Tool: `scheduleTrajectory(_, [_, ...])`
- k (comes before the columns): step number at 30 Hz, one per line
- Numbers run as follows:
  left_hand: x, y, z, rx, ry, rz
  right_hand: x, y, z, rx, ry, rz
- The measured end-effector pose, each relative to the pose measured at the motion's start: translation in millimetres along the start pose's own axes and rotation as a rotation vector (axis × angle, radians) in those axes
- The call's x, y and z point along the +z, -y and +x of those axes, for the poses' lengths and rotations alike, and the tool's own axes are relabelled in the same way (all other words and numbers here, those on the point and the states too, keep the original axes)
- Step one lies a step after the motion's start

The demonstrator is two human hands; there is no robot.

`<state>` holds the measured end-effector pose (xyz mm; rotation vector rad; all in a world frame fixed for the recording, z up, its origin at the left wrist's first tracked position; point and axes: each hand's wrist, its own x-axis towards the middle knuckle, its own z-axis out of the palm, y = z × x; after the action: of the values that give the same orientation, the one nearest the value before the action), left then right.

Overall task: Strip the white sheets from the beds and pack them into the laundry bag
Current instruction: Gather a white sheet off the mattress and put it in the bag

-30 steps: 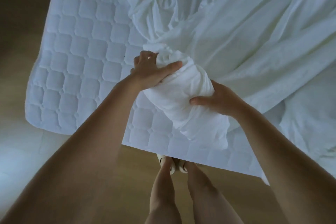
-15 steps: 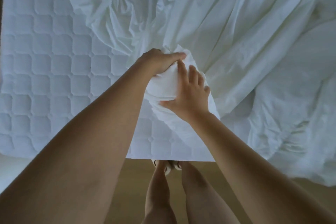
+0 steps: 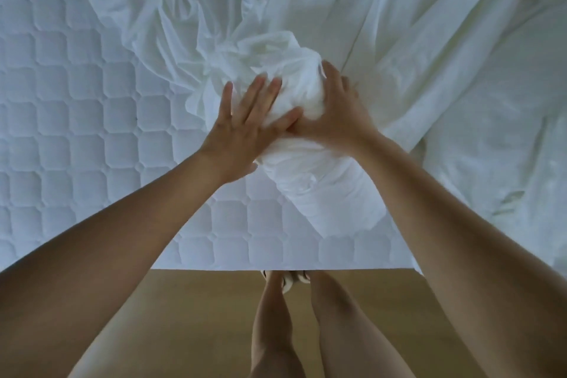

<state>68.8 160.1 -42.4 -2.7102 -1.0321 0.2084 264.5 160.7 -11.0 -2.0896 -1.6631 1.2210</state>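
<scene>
white sheet (image 3: 414, 49) lies loose over the far and right part of the quilted mattress (image 3: 61, 132); its near portion is gathered into a rolled bundle (image 3: 306, 175) resting on the mattress close to the near edge. the left part of the mattress is bare.

step in hand, as judged: gathering the stripped sheet into a compact roll. the laundry bag is not in view.

grip state: left hand (image 3: 245, 132) lies flat on the bundle, fingers spread and extended, closed on nothing. right hand (image 3: 334, 110) is cupped over the far end of the bundle with fingers curled into the cloth, holding it.

next move calls for drawing more of the loose cloth from the far right into the roll, keeping the bundle tight, then lifting it clear of the bed.

change from the earlier frames: the left hand was clamped on the bundle top; it is now opened flat. the right hand has shifted from the near side to the far end.
</scene>
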Motion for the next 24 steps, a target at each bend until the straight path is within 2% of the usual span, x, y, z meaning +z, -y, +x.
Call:
scheduleTrajectory(2, [0.7,-3.9,11.2,-0.005,-0.096,0.083,3.5,-7.1,-33.9,0.045,-0.187,0.017])
scheduleTrajectory(3, [-1.2,-3.6,18.6,0.02,-0.111,0.101,5.9,-10.2,-49.3,0.084,-0.197,0.018])
scheduleTrajectory(6, [-13.2,-1.6,34.4,0.109,-0.085,0.109,12.1,-15.7,-70.6,0.185,-0.029,-0.049])
scheduleTrajectory(8, [-14.1,-0.3,39.7,0.132,0.027,0.05,9.8,-15.5,-58.7,0.189,0.003,-0.058])
scheduleTrajectory(10, [-14.7,2.9,41.6,0.066,0.103,-0.085,4.7,-13.2,-39.4,0.173,0.01,-0.057])
scheduleTrajectory(14, [-9.8,12.4,31.2,-0.054,-0.07,-0.258,-5.1,-7.8,-20.2,0.035,-0.001,-0.119])
scheduleTrajectory(17, [-13.1,15.5,4.7,-0.1,-0.15,-0.231,-0.7,3.3,-19.1,-0.087,0.008,-0.147])
scheduleTrajectory(21, [-9.8,20.3,-24.0,-0.188,-0.041,-0.074,16.1,24.3,-10.0,-0.155,0.011,-0.154])
scheduleTrajectory(24, [-19.5,17.7,-12.0,-0.179,0.097,0.045,13.1,22.7,-3.1,-0.027,0.046,-0.161])
